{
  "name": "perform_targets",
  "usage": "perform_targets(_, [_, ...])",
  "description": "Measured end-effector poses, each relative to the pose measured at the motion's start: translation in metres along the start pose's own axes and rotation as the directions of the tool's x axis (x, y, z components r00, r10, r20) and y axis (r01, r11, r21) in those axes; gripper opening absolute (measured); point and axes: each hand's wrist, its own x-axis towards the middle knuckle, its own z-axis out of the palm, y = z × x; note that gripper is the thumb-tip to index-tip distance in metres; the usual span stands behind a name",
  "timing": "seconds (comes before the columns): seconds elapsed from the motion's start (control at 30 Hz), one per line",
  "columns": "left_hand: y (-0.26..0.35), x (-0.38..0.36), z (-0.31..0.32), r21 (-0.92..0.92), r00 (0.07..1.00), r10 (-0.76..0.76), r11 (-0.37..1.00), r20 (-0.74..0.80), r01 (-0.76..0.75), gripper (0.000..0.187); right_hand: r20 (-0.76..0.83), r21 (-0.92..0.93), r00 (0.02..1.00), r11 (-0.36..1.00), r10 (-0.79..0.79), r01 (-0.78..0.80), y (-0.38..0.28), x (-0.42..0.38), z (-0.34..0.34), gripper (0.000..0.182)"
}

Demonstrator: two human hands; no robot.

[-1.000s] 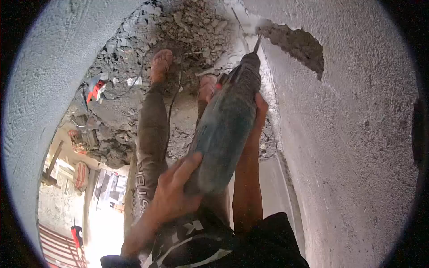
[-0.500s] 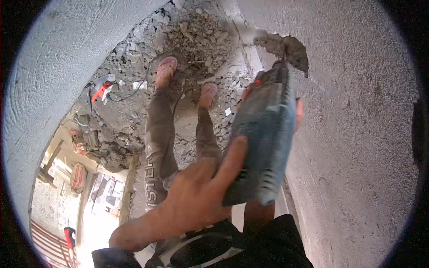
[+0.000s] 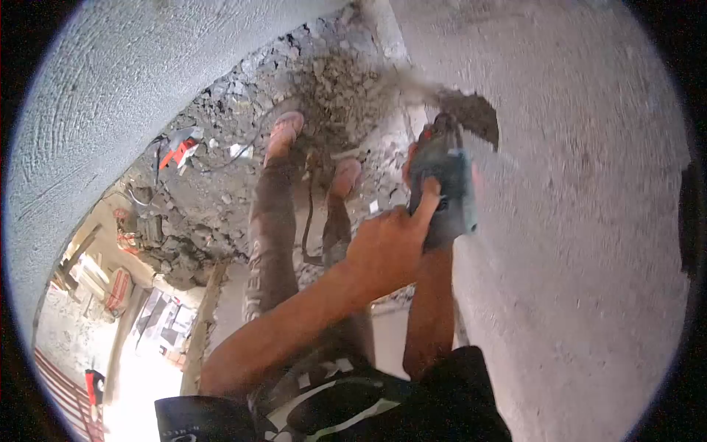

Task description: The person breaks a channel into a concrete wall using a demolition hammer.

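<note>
A dark teal power hammer [image 3: 451, 184] points up and away at the wall on the right. My left hand [image 3: 387, 247] is closed round its rear, with a finger or thumb lying along the casing. Mostly hidden behind the tool, my right hand [image 3: 410, 163] grips its front part, and only bits of its fingers show. The tool's nose is beside the lower left of a rough, dark broken patch [image 3: 475, 116] in the pale wall. Its bit and contact point are hard to make out. Hazy dust hangs around the patch's left end.
Broken rubble [image 3: 331, 81] covers the floor around my feet [image 3: 286, 127]. A red and grey tool [image 3: 179, 151] and a cable [image 3: 308, 228] lie there. A textured wall [image 3: 125, 103] rises on the left. Lower left are a sack [image 3: 118, 291] and red bars [image 3: 66, 398].
The hammer and both hands have moved farther from my body, and the arms are more extended. The tool now appears smaller and steeper. Dust has spread left of the broken patch.
</note>
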Motion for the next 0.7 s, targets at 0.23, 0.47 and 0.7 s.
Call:
perform_targets(0.23, [-0.061,-0.049,0.002,-0.114,0.984,0.057,0.990,-0.171,-0.077,0.107,-0.227,-0.571,0.951,0.820,-0.209,0.044,0.041,-0.006,-0.025,0.069])
perform_targets(0.47, [-0.044,-0.092,-0.034,-0.160,0.994,0.080,0.983,-0.070,-0.090,0.109,-0.196,-0.179,0.964,0.973,-0.180,0.145,0.057,-0.050,0.071,0.079])
perform_targets(0.7, [-0.031,-0.059,-0.023,-0.231,0.996,0.074,0.969,-0.047,-0.083,0.110,-0.372,-0.393,0.905,0.918,-0.207,0.049,0.024,-0.027,0.040,0.078])
